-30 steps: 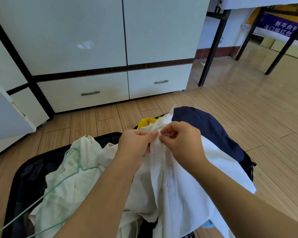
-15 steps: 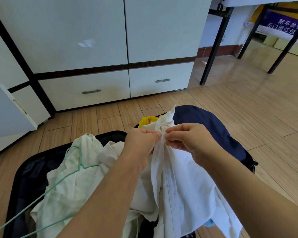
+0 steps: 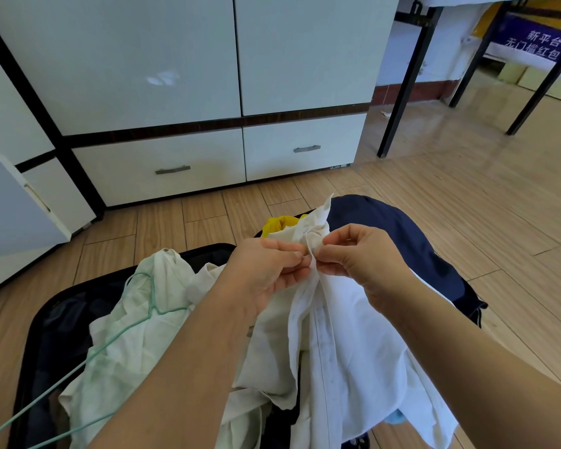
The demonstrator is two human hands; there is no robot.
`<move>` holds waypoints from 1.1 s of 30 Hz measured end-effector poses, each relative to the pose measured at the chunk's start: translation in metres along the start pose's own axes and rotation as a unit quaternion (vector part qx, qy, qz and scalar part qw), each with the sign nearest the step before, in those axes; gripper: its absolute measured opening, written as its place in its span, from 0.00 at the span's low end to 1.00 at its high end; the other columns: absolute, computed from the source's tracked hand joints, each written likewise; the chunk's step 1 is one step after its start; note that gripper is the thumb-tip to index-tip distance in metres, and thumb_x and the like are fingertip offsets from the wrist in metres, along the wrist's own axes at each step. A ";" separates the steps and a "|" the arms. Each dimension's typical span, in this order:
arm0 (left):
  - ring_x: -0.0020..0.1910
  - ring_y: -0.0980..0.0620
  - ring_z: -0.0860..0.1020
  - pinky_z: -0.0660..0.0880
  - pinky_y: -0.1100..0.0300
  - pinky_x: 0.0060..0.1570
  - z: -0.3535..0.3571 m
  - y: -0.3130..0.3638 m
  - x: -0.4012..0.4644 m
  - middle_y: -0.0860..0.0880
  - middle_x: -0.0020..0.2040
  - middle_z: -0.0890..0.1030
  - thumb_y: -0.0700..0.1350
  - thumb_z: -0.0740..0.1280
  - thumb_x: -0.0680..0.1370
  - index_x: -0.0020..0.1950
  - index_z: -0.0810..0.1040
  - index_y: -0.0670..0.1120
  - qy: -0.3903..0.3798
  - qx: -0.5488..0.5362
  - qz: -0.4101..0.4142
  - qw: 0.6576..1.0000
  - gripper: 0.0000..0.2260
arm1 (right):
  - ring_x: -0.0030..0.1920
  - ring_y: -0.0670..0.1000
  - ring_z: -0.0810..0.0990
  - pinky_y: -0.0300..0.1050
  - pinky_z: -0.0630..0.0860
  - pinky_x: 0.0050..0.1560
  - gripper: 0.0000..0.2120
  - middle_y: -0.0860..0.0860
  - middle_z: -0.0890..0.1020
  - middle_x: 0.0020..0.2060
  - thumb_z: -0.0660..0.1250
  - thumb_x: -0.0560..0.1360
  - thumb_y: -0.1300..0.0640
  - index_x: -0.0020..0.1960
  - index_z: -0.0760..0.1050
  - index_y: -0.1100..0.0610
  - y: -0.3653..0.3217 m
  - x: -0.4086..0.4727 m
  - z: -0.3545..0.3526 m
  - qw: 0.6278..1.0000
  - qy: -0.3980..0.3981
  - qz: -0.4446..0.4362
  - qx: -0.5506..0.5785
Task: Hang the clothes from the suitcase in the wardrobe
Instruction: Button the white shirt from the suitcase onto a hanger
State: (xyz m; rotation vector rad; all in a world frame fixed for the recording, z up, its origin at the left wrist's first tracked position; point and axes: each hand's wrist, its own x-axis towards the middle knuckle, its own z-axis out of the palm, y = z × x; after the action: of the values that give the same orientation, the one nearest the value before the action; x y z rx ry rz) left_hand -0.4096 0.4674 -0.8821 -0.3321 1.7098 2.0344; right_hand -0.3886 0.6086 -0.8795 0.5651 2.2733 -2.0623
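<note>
white shirt: a white shirt (image 3: 344, 335) is held up at the centre of the frame, its top edge raised above the pile and the rest of it draping down to the bottom edge.
left hand: the left hand (image 3: 266, 273) pinches the shirt's front edge just under the collar, fingers curled onto the cloth.
right hand: the right hand (image 3: 360, 257) pinches the facing edge right beside it, fingertips almost touching the left's; looks like work at the collar or a button, though i can't tell which.
hanger: a thin green hanger (image 3: 149, 303) lies at lower left on a pale crumpled garment (image 3: 127, 335), its wire running off the bottom left corner. it isn't in the white shirt.
suitcase: the black suitcase (image 3: 46, 335) lies open on the floor across the bottom of the frame, with clothes heaped in it.
other clothes: a dark blue garment (image 3: 402, 241) bulges at centre right behind the hands, a bit of yellow cloth (image 3: 279, 223) pokes out just above the left hand, and a scrap of light blue (image 3: 394, 418) shows near the bottom right.
wardrobe: the white wardrobe (image 3: 175, 76) fills the upper left, two doors shut; a door panel at far left seems to stand open, the inside is out of view.
progress: early to middle, i'd judge. no hung clothes are visible, and several pieces are left in the case.
left to do: get this shirt onto a hanger, carry it to the rail, then repeat for the rest.
</note>
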 end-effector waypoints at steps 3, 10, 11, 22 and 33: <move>0.29 0.53 0.80 0.80 0.63 0.30 -0.001 -0.003 0.000 0.43 0.33 0.82 0.30 0.68 0.74 0.40 0.80 0.37 0.004 0.019 -0.002 1.000 0.06 | 0.31 0.47 0.82 0.36 0.78 0.33 0.08 0.58 0.82 0.39 0.74 0.68 0.69 0.40 0.76 0.63 0.001 0.000 0.000 1.000 -0.013 -0.007 -0.021; 0.40 0.47 0.83 0.81 0.58 0.42 0.000 -0.013 0.005 0.42 0.42 0.84 0.36 0.74 0.72 0.39 0.83 0.41 0.039 0.080 0.031 0.996 0.02 | 0.34 0.51 0.84 0.38 0.80 0.35 0.07 0.60 0.83 0.41 0.73 0.69 0.71 0.44 0.76 0.66 0.001 0.002 -0.003 0.999 -0.049 0.006 -0.018; 0.41 0.47 0.84 0.81 0.57 0.44 0.000 -0.014 0.005 0.42 0.42 0.84 0.36 0.73 0.72 0.39 0.83 0.42 0.045 0.096 0.043 0.993 0.03 | 0.35 0.51 0.84 0.38 0.80 0.35 0.07 0.61 0.83 0.42 0.72 0.69 0.71 0.44 0.76 0.66 0.001 0.001 -0.003 0.998 -0.055 0.007 -0.015; 0.38 0.60 0.74 0.69 0.75 0.35 0.003 -0.014 0.008 0.56 0.38 0.77 0.39 0.72 0.71 0.42 0.86 0.47 0.108 0.370 0.287 0.877 0.05 | 0.37 0.56 0.86 0.45 0.83 0.40 0.05 0.61 0.84 0.37 0.71 0.70 0.68 0.45 0.77 0.69 0.004 0.001 0.008 1.000 -0.014 0.012 -0.002; 0.36 0.53 0.77 0.73 0.70 0.36 0.010 -0.026 0.009 0.49 0.34 0.79 0.39 0.71 0.72 0.35 0.83 0.40 0.135 0.346 0.259 0.892 0.06 | 0.37 0.54 0.85 0.46 0.83 0.40 0.07 0.58 0.83 0.38 0.69 0.70 0.72 0.38 0.75 0.63 0.009 0.003 0.008 0.994 0.024 -0.016 -0.104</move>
State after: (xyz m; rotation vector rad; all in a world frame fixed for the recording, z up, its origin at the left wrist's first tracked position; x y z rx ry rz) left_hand -0.4036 0.4823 -0.9066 0.1050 2.7901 1.5605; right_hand -0.3912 0.6021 -0.8897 0.5748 2.4990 -1.8124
